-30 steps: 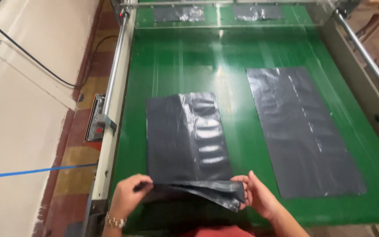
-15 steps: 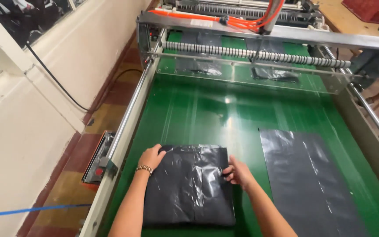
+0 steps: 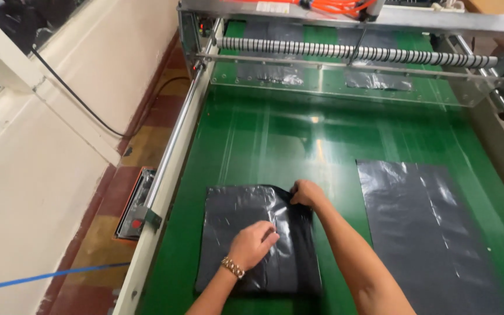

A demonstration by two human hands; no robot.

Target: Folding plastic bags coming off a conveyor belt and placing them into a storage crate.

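The left hand (image 3: pixel 252 244) lies palm down on the middle of a folded black bag (image 3: pixel 256 239), fingers loosely curled and pressing the plastic flat; a beaded bracelet (image 3: pixel 233 267) sits at its wrist. The right hand (image 3: pixel 305 192) is at the bag's top right corner, fingers pinched narrow on the edge there, which is lifted slightly off the layer beneath.

The bag rests on the left half of the green belt (image 3: pixel 298 134), near the person and close to the left rail (image 3: pixel 173 146). Judging by the hold, the step in hand looks like folding or smoothing: one hand pins the stack while the other draws a corner over. The next move seems to call for keeping the pinned hand steady, so the slick film does not slide, and carrying the corner across squarely so the edges line up.

Counted: two hands, both the person's own. One folded bag under them. One flat bag (image 3: pixel 430 233) lying unfolded on the right half of the belt, well apart from the first. Two more dark bags (image 3: pixel 374 79) show through the clear guard (image 3: pixel 322 81) at the far end, under one striped roller (image 3: pixel 357 52). One grey control box (image 3: pixel 135 204) with a red button hangs on the machine's left side, over the floor. One blue tape line (image 3: pixel 48 275) crosses the floor, and one black cable (image 3: pixel 83 102) runs down the wall.
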